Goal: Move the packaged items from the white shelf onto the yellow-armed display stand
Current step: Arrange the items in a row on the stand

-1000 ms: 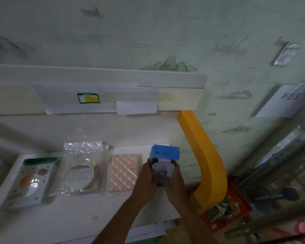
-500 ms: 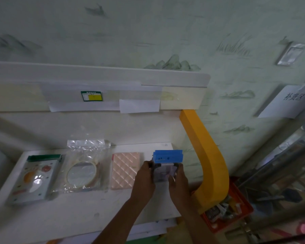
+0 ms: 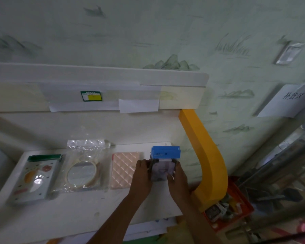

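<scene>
White shelf [image 3: 42, 217] under both hands; yellow arm [image 3: 208, 155] just right of them. Pink quilted pkg [image 3: 125, 169] beside left hand [image 3: 142, 175]. Left + right hand [image 3: 178, 178] grip blue-topped pkg [image 3: 163, 161] betw. them, over shelf's right end.

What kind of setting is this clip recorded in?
Probably a mock retail or restocking corner: a white shelf with packaged goods laid in a row, a price label on the rail above, and a restock-area wall sign.
</scene>
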### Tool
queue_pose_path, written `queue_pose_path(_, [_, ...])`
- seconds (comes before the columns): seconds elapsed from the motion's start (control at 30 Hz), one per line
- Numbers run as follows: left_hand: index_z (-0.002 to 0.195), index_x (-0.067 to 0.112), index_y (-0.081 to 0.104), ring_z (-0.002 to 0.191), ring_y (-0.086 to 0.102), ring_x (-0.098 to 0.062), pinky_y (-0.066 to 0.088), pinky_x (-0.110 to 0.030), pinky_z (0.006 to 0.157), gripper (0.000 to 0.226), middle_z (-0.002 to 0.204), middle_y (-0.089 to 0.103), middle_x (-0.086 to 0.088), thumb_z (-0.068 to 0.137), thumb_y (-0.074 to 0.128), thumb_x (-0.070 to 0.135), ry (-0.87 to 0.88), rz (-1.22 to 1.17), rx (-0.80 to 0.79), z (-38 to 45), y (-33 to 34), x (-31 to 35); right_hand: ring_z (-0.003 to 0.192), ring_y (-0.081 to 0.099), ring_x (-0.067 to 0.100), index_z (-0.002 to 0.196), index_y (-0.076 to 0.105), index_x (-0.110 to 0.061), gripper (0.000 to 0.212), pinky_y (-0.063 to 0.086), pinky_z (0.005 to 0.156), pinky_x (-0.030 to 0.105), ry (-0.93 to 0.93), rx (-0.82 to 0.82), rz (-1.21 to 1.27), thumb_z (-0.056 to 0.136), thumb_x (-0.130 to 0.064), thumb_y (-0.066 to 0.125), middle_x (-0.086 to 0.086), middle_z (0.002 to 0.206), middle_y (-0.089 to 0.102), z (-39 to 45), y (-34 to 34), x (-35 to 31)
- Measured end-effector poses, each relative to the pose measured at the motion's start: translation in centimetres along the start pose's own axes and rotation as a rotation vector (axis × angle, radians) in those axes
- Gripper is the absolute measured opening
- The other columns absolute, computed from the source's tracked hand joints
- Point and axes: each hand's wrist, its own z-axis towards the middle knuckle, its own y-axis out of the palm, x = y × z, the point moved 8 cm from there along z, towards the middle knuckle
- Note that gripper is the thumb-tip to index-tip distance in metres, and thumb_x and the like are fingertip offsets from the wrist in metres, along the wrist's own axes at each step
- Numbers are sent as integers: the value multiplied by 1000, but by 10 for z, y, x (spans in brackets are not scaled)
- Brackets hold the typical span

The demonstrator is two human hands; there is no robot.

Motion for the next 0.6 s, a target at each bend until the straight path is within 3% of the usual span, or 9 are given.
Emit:
queue_pose_path(0.1, [96,3,61,80,60,-2,44,-6,71,8,86,54,10,90,56,0,20,109,-1,8,-5,5,105,58,20,125,50,-22,35,48,90,33,1,14,-18,93,-27,61,2,118,58,6,2,2])
queue_pose_path(0.2, [98,10,63,81,62,-13,45,-8,63,8,88,61,5,94,56,7,-133,129,-106,14,-2,3,103,57,13,116,51,-28,43,47,89,27,51,86,60,85,-56,62,-7,110,56,16,3,8])
queue_pose_path(0.27, [108,6,64,89,62,-17,41,-10,59,16,98,65,-4,96,54,9,-227,173,-139,19,-1,2,100,62,14,115,58,-22,32,44,74,11,78,48,5,89,-41,65,-8,102,58,22,3,4])
queue_pose_path(0.33, [119,0,60,94,60,-18,40,-14,64,25,111,66,-12,96,54,10,-292,210,-145,18,-1,-2,97,62,14,117,59,-13,24,40,61,5,98,9,-76,94,-19,61,-3,102,60,28,1,8])
queue_pose_path(0.37, [121,-2,58,98,61,-20,41,-17,70,28,115,65,-14,96,54,11,-328,231,-158,16,0,-1,94,59,12,117,58,-12,23,37,58,5,118,4,-102,95,-16,59,-2,101,59,30,2,14])
queue_pose_path(0.5, [119,0,57,103,65,-27,51,-26,78,26,115,67,-17,98,53,16,-394,240,-168,10,4,-10,88,55,10,114,60,-12,23,34,56,7,162,8,-173,96,-26,57,-1,105,64,33,10,27])
queue_pose_path(0.6, [127,-1,54,109,63,-28,46,-24,83,32,120,65,-17,100,50,17,-387,265,-132,13,3,-7,87,58,11,115,62,-13,26,33,54,7,184,22,-190,97,-30,55,0,105,66,33,12,30])
